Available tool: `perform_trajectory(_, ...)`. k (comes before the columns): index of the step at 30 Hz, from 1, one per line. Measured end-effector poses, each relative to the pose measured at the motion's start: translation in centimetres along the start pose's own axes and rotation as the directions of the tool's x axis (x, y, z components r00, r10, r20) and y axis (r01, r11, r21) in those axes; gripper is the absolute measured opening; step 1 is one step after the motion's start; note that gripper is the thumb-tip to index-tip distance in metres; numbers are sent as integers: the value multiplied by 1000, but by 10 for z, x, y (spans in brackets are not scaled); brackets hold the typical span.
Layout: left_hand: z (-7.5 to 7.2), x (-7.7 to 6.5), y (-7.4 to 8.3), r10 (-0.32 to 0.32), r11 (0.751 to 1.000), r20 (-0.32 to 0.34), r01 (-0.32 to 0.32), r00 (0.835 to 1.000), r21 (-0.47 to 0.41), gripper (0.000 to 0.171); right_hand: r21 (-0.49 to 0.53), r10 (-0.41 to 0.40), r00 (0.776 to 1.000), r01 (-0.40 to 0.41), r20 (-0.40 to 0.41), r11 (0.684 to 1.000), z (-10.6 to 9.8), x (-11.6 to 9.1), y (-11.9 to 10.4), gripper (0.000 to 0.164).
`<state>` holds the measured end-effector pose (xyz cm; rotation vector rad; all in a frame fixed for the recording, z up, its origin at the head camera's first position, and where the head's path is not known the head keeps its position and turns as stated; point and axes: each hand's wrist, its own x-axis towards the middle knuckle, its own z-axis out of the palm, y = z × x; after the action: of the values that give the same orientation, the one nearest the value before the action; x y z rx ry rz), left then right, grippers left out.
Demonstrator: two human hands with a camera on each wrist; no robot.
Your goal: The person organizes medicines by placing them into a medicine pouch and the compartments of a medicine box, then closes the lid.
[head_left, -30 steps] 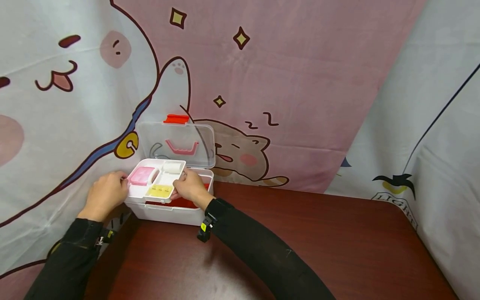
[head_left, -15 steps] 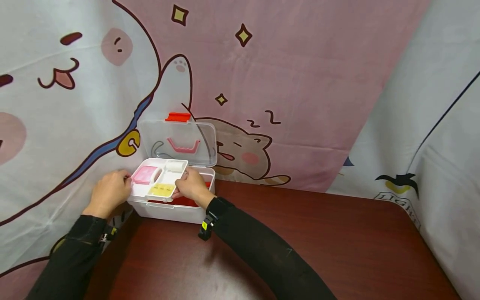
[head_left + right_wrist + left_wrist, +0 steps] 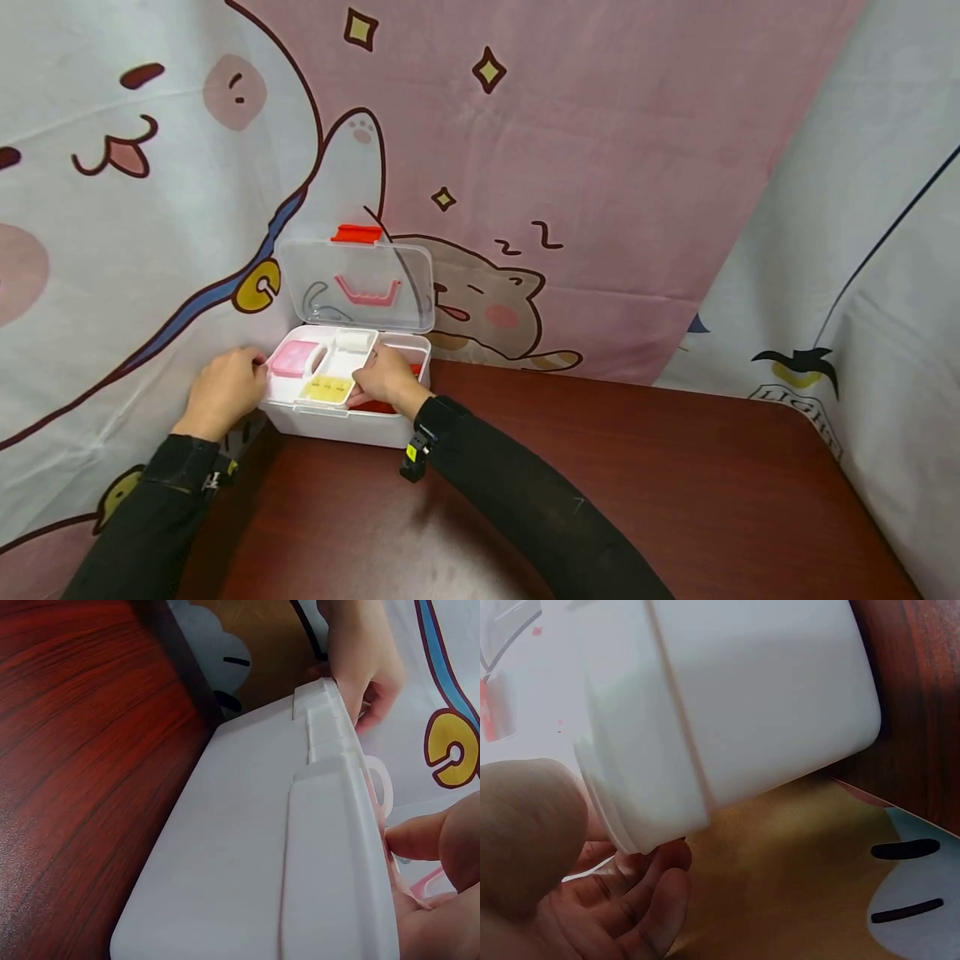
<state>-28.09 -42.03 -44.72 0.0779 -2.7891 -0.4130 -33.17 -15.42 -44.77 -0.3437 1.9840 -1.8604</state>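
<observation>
A white plastic storage box (image 3: 337, 427) stands with its clear lid (image 3: 360, 308) raised at the back. In its left part sits a white compartment tray (image 3: 287, 389) with a pink flap (image 3: 293, 359) and a yellow labelled section (image 3: 327, 389). My left hand (image 3: 228, 387) grips the tray's left edge, thumb above; in the left wrist view its fingers (image 3: 667, 900) curl beneath the rim. My right hand (image 3: 390, 375) pinches the tray's right edge, reaching into the box, its lower fingers partly hidden. The right wrist view shows the box front close up, with the right thumb (image 3: 420, 836) at the tray.
Red contents (image 3: 372, 407) show in the box's right part. The brown wooden table (image 3: 600, 467) extends right of the box. A cartoon-printed cloth (image 3: 600, 208) hangs right behind the box and along its left side. The lid carries a red latch (image 3: 356, 234) and a pink handle (image 3: 367, 292).
The tray has come down from a raised position to sit lower, nearly level within the box. The left hand has dropped slightly with it, and the right hand keeps its hold.
</observation>
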Motion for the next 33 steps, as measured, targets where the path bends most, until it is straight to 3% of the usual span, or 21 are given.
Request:
perform_trajectory(6,-1,4,2,-19,1000,49,19,999,5,27,-123,5,999,-9,-38,992,-4,-2,-6,32)
perform_trajectory(10,-3,12,4,-30,999,121,32,992,-20,41,-235,-88,981,46,-170,971,-14,-4,-12,37)
perform_trajectory(12,-5,18,7,-36,998,168,44,985,-42,47,-284,-188,946,109,-265,953,-22,-4,-13,36)
perform_trajectory(13,-7,22,8,-38,997,194,49,980,-54,51,-308,-245,917,146,-314,940,-26,-4,-13,34)
perform_trajectory(16,-12,35,13,-41,993,277,70,960,-95,60,-372,-401,808,246,-432,895,-38,-2,-9,24)
perform_trajectory(19,-14,50,17,-41,983,366,103,930,-151,70,-401,-458,731,270,-507,875,-49,-1,-3,26)
perform_trajectory(21,-14,58,20,-45,969,420,142,907,-201,75,-401,-447,713,249,-541,882,-55,0,0,34)
perform_trajectory(22,-13,62,21,-50,963,435,159,899,-218,77,-397,-431,717,230,-548,888,-57,0,1,40)
perform_trajectory(24,-9,69,21,-66,949,449,195,891,-246,81,-393,-387,745,181,-543,901,-61,1,4,52)
perform_trajectory(28,-5,79,24,-83,940,434,215,897,-266,83,-396,-290,852,108,-436,912,-67,4,11,78)
perform_trajectory(30,-3,82,27,-74,937,430,211,900,-280,83,-410,-253,893,86,-373,908,-69,4,15,88)
perform_trajectory(33,-1,86,30,-54,926,429,207,901,-317,85,-434,-232,922,79,-312,898,-73,5,18,95)
